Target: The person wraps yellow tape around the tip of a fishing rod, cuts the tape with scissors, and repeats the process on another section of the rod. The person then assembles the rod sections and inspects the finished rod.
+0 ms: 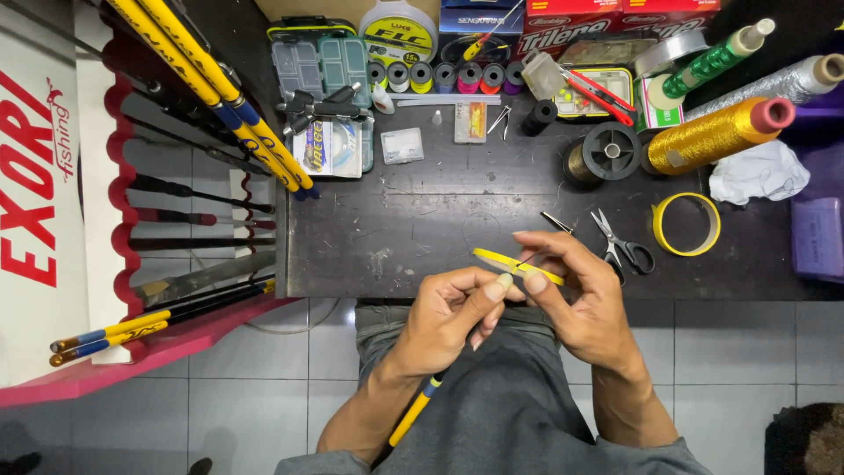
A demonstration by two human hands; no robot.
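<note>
A dark, scuffed counter [422, 220] stands over a pale tiled floor, with a red scalloped rack [119, 176] at the left keeping yellow-and-blue rods [220, 97] apart. Just off the counter's front edge, the left hand [444, 321] and right hand [576, 303] are both pinched shut on a thin yellow rod [519, 264], which slants down across the lap, probably for steadiness. Along the back edge sit red flat boxes [615, 18], a round yellow-labelled line spool [400, 31] and a gold thread cone [716, 132].

Grey trousers [519, 413], bare forearms
</note>
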